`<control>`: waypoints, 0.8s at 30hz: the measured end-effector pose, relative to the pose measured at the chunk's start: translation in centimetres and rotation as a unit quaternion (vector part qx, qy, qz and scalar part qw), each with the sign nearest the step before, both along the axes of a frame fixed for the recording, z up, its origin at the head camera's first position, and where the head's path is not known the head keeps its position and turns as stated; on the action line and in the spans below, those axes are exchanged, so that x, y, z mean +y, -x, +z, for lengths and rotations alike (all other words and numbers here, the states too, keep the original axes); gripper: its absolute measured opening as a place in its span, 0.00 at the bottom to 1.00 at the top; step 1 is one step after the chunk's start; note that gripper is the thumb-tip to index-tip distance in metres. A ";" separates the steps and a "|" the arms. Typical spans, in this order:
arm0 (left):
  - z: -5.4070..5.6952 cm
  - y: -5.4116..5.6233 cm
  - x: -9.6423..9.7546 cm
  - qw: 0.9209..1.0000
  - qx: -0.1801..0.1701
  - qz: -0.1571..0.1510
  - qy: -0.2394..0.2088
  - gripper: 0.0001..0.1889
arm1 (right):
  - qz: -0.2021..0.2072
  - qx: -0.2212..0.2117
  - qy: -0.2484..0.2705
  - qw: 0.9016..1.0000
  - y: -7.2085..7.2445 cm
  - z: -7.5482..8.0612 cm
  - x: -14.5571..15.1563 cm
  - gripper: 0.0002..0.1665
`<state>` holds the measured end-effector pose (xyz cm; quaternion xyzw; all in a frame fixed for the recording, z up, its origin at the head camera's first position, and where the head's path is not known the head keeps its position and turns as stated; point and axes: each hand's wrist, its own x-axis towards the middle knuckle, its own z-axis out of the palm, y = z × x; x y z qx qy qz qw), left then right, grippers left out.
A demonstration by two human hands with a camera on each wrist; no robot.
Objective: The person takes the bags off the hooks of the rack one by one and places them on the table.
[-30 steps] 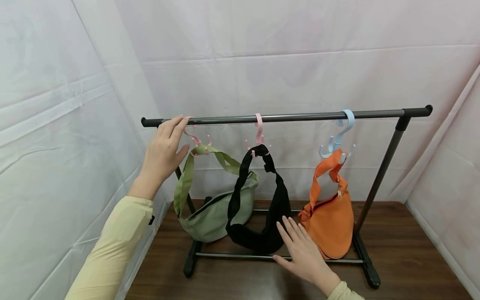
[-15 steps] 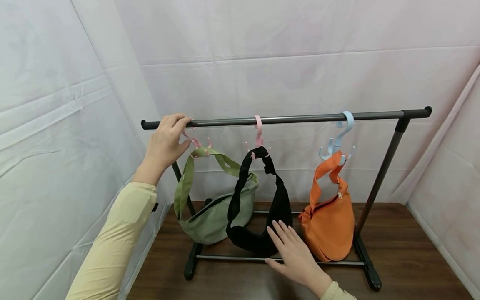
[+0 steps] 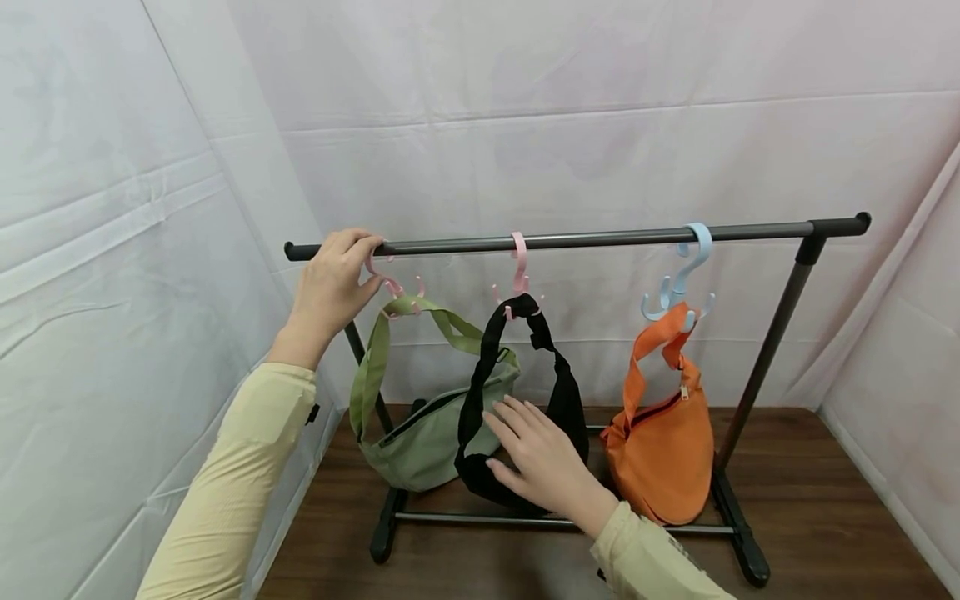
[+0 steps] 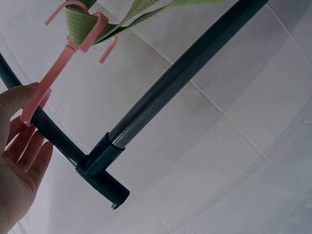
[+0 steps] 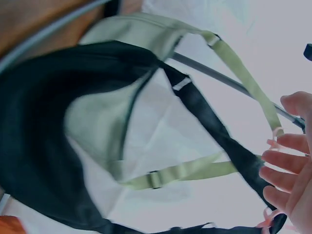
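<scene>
At the left end of the rack, my left hand (image 3: 330,279) pinches the neck of a pink bag hook (image 4: 53,73) where it loops over the bar. Its thumb lies on the hook and the fingers reach behind the bar. From this hook hangs a green shoulder bag (image 3: 420,446) by its strap. A black shoulder bag (image 3: 566,400) hangs from a second pink hook (image 3: 519,258). My right hand (image 3: 540,458), fingers extended, overlaps the lower part of the black bag in the head view. In the right wrist view the black bag (image 5: 34,126) curves beyond the fingers.
A dark metal rack (image 3: 600,240) stands on a brown wooden table (image 3: 832,500). Farther right, an orange bag (image 3: 663,458) hangs from a light blue hook (image 3: 697,254). White cloth walls (image 3: 480,150) enclose the back and both sides.
My right hand has moved left and up, from between the black and orange bags to in front of the black bag. The left hand stays at the pink hook, its fingers slightly more bent.
</scene>
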<state>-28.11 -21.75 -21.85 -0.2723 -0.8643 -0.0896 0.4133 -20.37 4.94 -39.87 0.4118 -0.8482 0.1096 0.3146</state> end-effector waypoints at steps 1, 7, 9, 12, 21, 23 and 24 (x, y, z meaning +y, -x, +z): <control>0.0 0.0 0.0 1.000 0.000 0.000 0.000 0.21 | 0.007 0.017 0.006 1.000 0.3 0.6 -0.4 0.29; 0.0 0.0 0.0 1.000 0.002 0.002 0.001 0.21 | 0.038 0.098 0.015 0.994 2.5 3.8 -2.3 0.24; -0.1 0.0 0.0 1.000 0.001 0.004 0.001 0.21 | 0.043 0.107 0.015 0.993 3.2 4.7 -2.8 0.22; -0.1 -0.1 0.0 1.000 0.000 0.009 0.003 0.20 | 0.052 0.115 0.023 0.992 4.1 5.9 -3.5 0.21; -0.3 -0.2 0.1 1.000 0.006 0.017 0.003 0.21 | 0.048 0.127 0.036 0.990 6.4 8.2 -4.9 0.18; -0.4 -0.2 0.1 1.000 0.010 0.018 0.000 0.21 | 0.046 0.134 0.041 0.989 6.8 8.5 -5.3 0.16; -0.4 -0.3 0.1 1.000 0.012 0.018 -0.002 0.21 | 0.046 0.136 0.047 0.989 7.0 8.6 -5.5 0.15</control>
